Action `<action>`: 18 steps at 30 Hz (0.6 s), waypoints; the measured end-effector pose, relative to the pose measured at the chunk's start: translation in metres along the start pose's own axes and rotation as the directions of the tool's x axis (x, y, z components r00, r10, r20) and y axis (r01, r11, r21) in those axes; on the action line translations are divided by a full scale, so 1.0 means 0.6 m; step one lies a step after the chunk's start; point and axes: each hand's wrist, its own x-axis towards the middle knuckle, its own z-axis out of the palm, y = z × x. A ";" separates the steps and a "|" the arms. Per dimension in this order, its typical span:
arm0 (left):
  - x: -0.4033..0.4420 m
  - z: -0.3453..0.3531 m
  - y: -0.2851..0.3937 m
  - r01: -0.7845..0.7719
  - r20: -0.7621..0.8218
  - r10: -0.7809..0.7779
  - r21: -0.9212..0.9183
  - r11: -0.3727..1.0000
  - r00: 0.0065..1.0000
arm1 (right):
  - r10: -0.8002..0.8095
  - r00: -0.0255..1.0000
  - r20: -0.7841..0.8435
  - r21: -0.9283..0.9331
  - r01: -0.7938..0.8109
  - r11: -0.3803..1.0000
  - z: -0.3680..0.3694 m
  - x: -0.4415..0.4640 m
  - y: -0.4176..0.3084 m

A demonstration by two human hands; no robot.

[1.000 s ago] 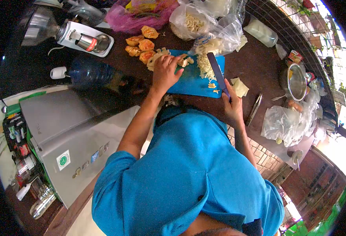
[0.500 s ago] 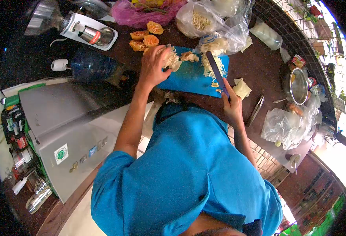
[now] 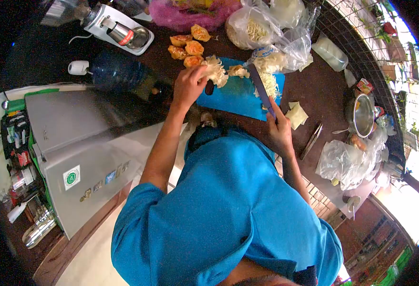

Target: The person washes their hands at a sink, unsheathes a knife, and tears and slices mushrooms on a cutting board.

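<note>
My left hand [image 3: 189,88] has its fingers closed on a pale, ruffled clump of food [image 3: 216,71] at the left end of the blue cutting board [image 3: 233,98]. A knife [image 3: 261,85] with a dark blade is gripped in my right hand [image 3: 280,129]. Its blade points away from me over the right part of the board, beside a pile of pale shreds [image 3: 270,84]. Between clump and blade lies a smaller browned piece [image 3: 238,72]. Several orange-brown fried pieces [image 3: 194,48] sit just beyond my left hand.
Behind the board are a clear bag of pale strands [image 3: 254,31] and a pink bag [image 3: 190,14]. To the right lie a folded pale wrapper [image 3: 296,115], tongs [image 3: 311,141], a metal bowl [image 3: 363,116] and crumpled plastic [image 3: 340,159]. A kitchen scale [image 3: 118,33] stands far left.
My left hand has lifted the pale clump slightly and shifted it, uncovering the board's dark handle slot. The whole view has moved a little. The knife stays over the board's right side.
</note>
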 end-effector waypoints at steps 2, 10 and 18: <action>-0.005 -0.004 0.003 -0.019 -0.024 0.018 -0.028 0.999 1.000 | -0.032 0.999 -0.043 0.029 0.033 0.999 0.004 0.001 0.010; -0.023 -0.006 0.023 -0.121 -0.080 0.115 -0.084 0.989 0.990 | -0.092 0.994 -0.061 0.042 0.094 0.995 0.009 0.002 0.018; -0.057 -0.012 0.035 0.236 -0.096 -0.266 -0.248 0.940 0.959 | -0.253 0.966 -0.057 -0.051 0.250 0.967 0.017 0.007 0.018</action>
